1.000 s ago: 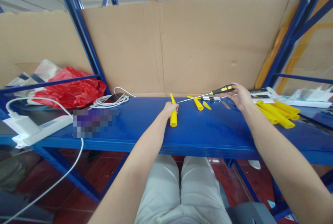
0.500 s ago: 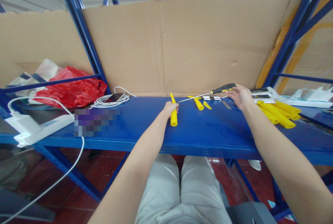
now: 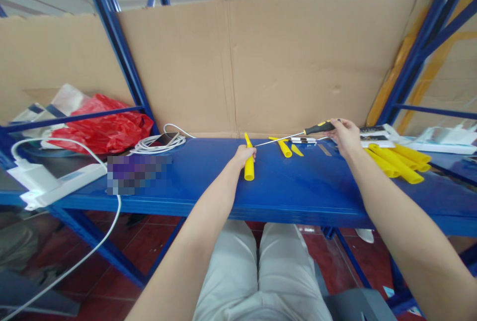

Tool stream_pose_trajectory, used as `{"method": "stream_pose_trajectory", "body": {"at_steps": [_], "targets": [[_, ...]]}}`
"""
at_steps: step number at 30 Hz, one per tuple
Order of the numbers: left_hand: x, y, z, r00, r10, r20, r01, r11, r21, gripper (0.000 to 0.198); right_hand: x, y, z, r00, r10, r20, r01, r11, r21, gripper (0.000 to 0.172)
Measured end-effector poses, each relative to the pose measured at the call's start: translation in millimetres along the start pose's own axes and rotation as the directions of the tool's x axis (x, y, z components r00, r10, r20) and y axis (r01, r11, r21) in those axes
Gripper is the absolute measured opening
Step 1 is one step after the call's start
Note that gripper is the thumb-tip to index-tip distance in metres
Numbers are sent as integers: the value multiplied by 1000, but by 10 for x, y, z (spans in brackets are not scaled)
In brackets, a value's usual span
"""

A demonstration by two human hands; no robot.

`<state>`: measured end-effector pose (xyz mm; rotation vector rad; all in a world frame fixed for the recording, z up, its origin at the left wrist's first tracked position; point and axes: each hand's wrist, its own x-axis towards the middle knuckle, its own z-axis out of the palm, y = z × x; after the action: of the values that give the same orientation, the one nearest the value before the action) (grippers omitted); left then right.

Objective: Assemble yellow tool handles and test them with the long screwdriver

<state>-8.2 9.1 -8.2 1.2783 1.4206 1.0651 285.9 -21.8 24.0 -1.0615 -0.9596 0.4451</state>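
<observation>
My left hand (image 3: 244,154) is wrapped round a yellow cone-shaped tube (image 3: 249,169) with its wide end toward me. A long-shafted screwdriver (image 3: 319,127) with a black and yellow handle reaches from the right, its shaft end at my left fingers. My right hand (image 3: 343,134) pinches the rear end of the handle. Behind the shaft lie another yellow tube (image 3: 285,149), a pointed yellow piece (image 3: 297,150), a black and white pen-like item (image 3: 303,140) and a thin flat strip (image 3: 324,150). Whether the screwdriver tip enters the held tube is hidden by my fingers.
Several yellow tubes (image 3: 400,162) are piled on the blue table (image 3: 298,197) at right, beside white boxes (image 3: 380,135). At left are a red plastic bag (image 3: 108,122), a coiled white cable (image 3: 158,145) and a power strip (image 3: 70,184). Cardboard (image 3: 290,62) stands behind.
My right fingers have closed on the end of the screwdriver handle, which has turned slightly. My left hand and the tube have hardly moved.
</observation>
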Motion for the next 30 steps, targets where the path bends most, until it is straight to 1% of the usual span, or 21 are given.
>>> {"method": "stream_pose_trajectory", "body": {"at_steps": [3, 6, 8, 11, 15, 18, 21, 24, 27, 30], "targets": [[11, -5, -3, 1000, 4, 5, -4, 1000, 7, 20, 1, -8, -13, 999, 23, 40, -24, 1000, 17, 21], [14, -7, -8, 1000, 7, 11, -7, 1000, 13, 17, -27, -40, -22, 998, 19, 65, -24, 997, 75, 19], [13, -7, -10, 1000, 6, 11, -6, 1000, 15, 16, -46, -68, -32, 997, 39, 73, -46, 994, 100, 18], [10, -3, -11, 1000, 3, 8, -3, 1000, 16, 17, -64, -102, -54, 991, 97, 94, -104, 992, 68, 19], [1, 3, -9, 1000, 1, 11, -1, 1000, 16, 20, -88, -102, -65, 979, 145, 143, -147, 989, 4, 33], [-11, 7, -6, 1000, 3, 10, -3, 1000, 18, 19, -116, -86, -57, 986, 121, 112, -119, 993, -24, 44], [-22, 10, -5, 1000, 10, 15, -11, 1000, 20, 19, -142, -85, -48, 993, 82, 85, -79, 996, -39, 49], [-24, 11, -4, 1000, 8, 20, -8, 1000, 24, 20, -147, -104, -34, 993, 103, 58, -102, 995, -19, 44], [-14, 8, -1, 1000, 5, 21, -6, 1000, 29, 18, -133, -128, -16, 986, 161, 49, -164, 985, 57, 31], [-6, 5, 3, 1000, 12, 24, -13, 1000, 28, 17, -116, -151, -13, 976, 204, 77, -213, 966, 145, 19]]}}
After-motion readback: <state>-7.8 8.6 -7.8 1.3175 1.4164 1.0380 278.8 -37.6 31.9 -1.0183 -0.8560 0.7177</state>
